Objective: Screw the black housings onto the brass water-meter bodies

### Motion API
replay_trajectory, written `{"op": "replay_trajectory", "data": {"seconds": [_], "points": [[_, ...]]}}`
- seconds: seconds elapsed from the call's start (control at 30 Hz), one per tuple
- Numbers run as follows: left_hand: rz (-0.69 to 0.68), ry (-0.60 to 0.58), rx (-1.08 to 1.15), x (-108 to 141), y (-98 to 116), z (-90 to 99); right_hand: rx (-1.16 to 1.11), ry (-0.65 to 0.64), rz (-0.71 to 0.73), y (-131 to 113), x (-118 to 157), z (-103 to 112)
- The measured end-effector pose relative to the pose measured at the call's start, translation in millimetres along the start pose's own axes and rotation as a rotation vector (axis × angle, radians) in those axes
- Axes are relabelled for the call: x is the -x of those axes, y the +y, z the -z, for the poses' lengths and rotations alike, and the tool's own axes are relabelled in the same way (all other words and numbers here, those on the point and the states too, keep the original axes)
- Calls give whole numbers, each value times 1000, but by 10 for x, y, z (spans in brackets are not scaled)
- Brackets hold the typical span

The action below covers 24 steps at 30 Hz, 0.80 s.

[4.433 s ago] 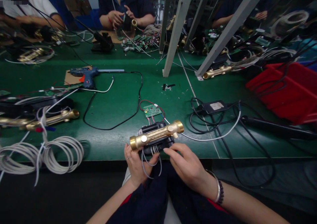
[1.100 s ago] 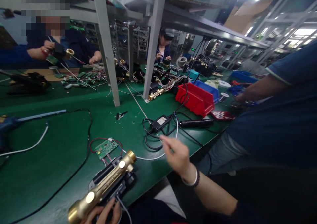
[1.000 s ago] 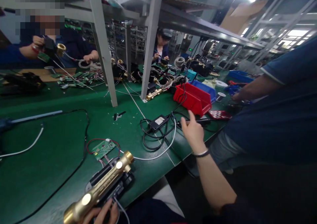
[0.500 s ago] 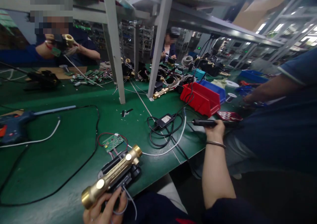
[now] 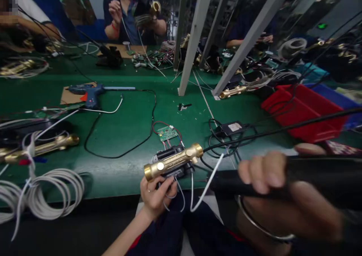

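My left hand [image 5: 158, 195] is closed on the near edge of a water meter, a brass pipe body [image 5: 175, 161] on a black housing. The meter lies at the table's front edge, with grey wires hanging from it. A green circuit board [image 5: 167, 133] rests just behind, joined to it by thin wires. Large and blurred at the right, close to the camera, my right hand [image 5: 271, 177] wraps round a black electric screwdriver [image 5: 234, 182]. Its thin bit points left toward the meter, apart from it. A white cable [image 5: 207, 184] loops near the bit.
A glue gun [image 5: 93, 95] lies at left on the green table [image 5: 121, 135]. Coiled grey cable [image 5: 55, 193] and another brass meter [image 5: 42, 148] sit front left. A black adapter [image 5: 232, 128] and red bin [image 5: 305, 112] stand right. Metal posts [image 5: 195, 41] rise behind; co-workers sit across.
The view has swung left. My right hand has brought the screwdriver from beside the red bin nearer to the camera and the meter. My left hand still grips the meter.
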<state>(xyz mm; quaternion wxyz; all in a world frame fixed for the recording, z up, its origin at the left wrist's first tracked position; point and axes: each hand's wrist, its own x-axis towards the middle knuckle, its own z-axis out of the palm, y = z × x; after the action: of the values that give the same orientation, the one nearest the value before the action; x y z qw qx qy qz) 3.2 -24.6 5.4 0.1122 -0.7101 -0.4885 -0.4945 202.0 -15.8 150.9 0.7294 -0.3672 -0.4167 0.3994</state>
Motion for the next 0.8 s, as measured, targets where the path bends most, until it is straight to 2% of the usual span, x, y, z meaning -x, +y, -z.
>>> {"op": "replay_trajectory", "data": {"seconds": [0.07, 0.17, 0.37, 0.8], "points": [[16, -14, 20, 1, 4, 7, -84, -113, 50, 146, 36, -329], [22, -23, 43, 3, 2, 10, -79, -187, 48, 309, 50, -522], [41, -23, 61, 11, 8, -4, -34, -257, 37, 456, 35, -483], [67, 1, 53, 54, 15, -26, -23, -327, 10, 460, 35, -512]]}}
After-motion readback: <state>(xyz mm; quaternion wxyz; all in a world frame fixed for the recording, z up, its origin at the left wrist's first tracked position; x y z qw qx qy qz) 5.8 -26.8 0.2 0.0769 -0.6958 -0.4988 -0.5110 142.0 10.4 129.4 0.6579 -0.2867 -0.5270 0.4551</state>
